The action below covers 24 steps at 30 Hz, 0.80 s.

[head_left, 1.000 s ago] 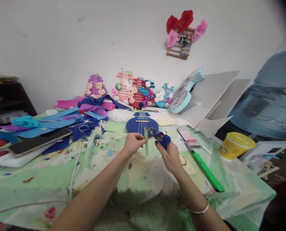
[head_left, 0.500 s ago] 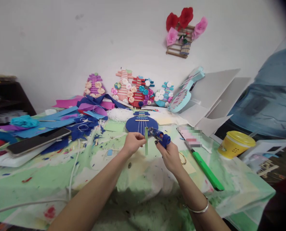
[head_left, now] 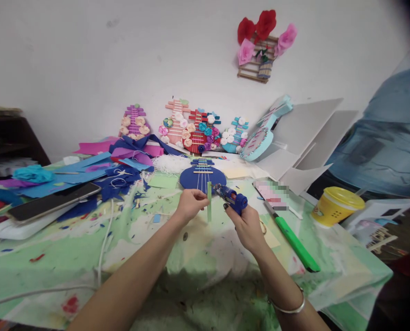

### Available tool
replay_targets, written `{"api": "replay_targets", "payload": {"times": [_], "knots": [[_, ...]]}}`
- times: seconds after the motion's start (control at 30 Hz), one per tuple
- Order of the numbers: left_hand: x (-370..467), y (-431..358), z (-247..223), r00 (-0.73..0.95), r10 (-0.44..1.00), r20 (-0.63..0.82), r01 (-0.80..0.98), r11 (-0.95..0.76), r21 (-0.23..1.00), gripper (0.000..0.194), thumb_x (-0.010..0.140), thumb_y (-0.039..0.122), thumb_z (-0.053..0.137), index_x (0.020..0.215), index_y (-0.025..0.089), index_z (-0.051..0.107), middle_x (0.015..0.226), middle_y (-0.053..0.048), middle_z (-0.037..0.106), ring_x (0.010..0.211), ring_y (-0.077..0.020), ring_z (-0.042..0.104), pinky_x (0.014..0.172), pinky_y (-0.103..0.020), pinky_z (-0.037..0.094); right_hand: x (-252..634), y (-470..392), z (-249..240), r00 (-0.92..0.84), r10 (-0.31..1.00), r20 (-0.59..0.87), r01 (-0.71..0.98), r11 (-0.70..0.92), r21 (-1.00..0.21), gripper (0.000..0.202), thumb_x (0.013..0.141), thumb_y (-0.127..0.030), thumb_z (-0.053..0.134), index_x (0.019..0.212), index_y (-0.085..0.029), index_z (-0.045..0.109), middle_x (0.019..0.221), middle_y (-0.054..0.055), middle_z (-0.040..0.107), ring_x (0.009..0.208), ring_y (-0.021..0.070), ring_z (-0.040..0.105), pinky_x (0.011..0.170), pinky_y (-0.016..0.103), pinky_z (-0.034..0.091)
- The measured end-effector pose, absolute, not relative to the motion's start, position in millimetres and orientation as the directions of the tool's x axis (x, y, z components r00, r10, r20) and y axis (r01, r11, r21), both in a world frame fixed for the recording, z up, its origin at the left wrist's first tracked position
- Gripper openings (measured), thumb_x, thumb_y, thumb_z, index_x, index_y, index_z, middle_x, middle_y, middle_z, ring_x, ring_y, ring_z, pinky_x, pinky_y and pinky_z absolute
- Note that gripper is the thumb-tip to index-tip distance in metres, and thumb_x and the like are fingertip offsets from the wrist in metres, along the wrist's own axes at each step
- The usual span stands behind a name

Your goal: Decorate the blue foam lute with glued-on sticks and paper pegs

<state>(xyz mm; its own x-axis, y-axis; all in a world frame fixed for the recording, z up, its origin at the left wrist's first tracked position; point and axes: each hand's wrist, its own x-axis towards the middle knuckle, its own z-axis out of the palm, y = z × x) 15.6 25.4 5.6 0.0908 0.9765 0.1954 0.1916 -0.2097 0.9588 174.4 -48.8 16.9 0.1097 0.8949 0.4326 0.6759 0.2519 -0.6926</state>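
Bare-skinned left hand (head_left: 192, 205), frame centre, fingers pinching green strip (head_left: 209, 202), held upright. Right hand (head_left: 248, 225) wrapped round blue glue gun (head_left: 230, 196), nozzle pointing upper left, near strip. Just beyond: blue lute-shaped craft (head_left: 187, 177), white strings down its front. Lower right of centre: green-handled knife (head_left: 296, 243). Right side: yellow tub (head_left: 338, 207).

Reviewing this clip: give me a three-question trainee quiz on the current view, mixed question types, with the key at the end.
1. What does the right hand hold?
A) a long green-handled knife
B) a blue plastic glue gun
C) a yellow lidded tub

2. True or false: the flat black phone lies to the left of the dark blue, round-bodied lute shape.

3. Fill in the colour: the left hand pinches a narrow, straight ____ strip.

Key: 1 B; 2 true; 3 green
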Motion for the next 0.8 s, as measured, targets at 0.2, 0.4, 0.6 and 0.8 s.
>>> {"api": "replay_targets", "payload": {"times": [0.2, 0.4, 0.6, 0.8], "knots": [[15, 24, 7, 0.106, 0.973, 0.204, 0.195, -0.221, 0.955, 0.006, 0.054, 0.013, 0.057, 0.057, 0.011, 0.062, 0.049, 0.0, 0.056, 0.044, -0.0086, 0.048, 0.045, -0.021, 0.04, 176, -43, 18, 0.08, 0.903, 0.422, 0.687, 0.257, -0.68, 0.03, 0.081, -0.042, 0.046, 0.071, -0.015, 0.054, 0.06, 0.0, 0.052, 0.056, 0.0127, 0.044, 0.05, 0.022, 0.028], [15, 29, 1, 0.086, 0.969, 0.231, 0.151, -0.242, 0.958, 0.007, 0.054, 0.014, 0.057, 0.058, 0.012, 0.062, 0.049, 0.001, 0.055, 0.044, -0.0083, 0.048, 0.045, -0.02, 0.039, 176, -53, 14, 0.017, 0.912, 0.41, 0.685, 0.288, -0.669, 0.026, 0.081, -0.038, 0.046, 0.067, -0.016, 0.05, 0.062, -0.001, 0.052, 0.058, 0.0126, 0.044, 0.052, 0.022, 0.029], [13, 33, -2, 0.101, 0.966, 0.238, 0.129, -0.25, 0.96, 0.007, 0.055, 0.015, 0.058, 0.06, 0.012, 0.062, 0.051, 0.0, 0.056, 0.045, -0.0086, 0.049, 0.046, -0.021, 0.04, 177, -57, 18, 0.007, 0.906, 0.422, 0.706, 0.295, -0.644, 0.026, 0.081, -0.037, 0.047, 0.065, -0.017, 0.049, 0.062, -0.001, 0.052, 0.057, 0.0123, 0.044, 0.052, 0.022, 0.029], [13, 29, 2, 0.125, 0.963, 0.237, 0.121, -0.252, 0.96, 0.006, 0.055, 0.015, 0.059, 0.06, 0.012, 0.061, 0.051, 0.001, 0.056, 0.045, -0.0084, 0.048, 0.047, -0.021, 0.04, 177, -52, 23, 0.012, 0.898, 0.44, 0.732, 0.292, -0.616, 0.024, 0.08, -0.038, 0.047, 0.07, -0.017, 0.053, 0.065, 0.001, 0.055, 0.06, 0.014, 0.046, 0.052, 0.022, 0.029]]}}
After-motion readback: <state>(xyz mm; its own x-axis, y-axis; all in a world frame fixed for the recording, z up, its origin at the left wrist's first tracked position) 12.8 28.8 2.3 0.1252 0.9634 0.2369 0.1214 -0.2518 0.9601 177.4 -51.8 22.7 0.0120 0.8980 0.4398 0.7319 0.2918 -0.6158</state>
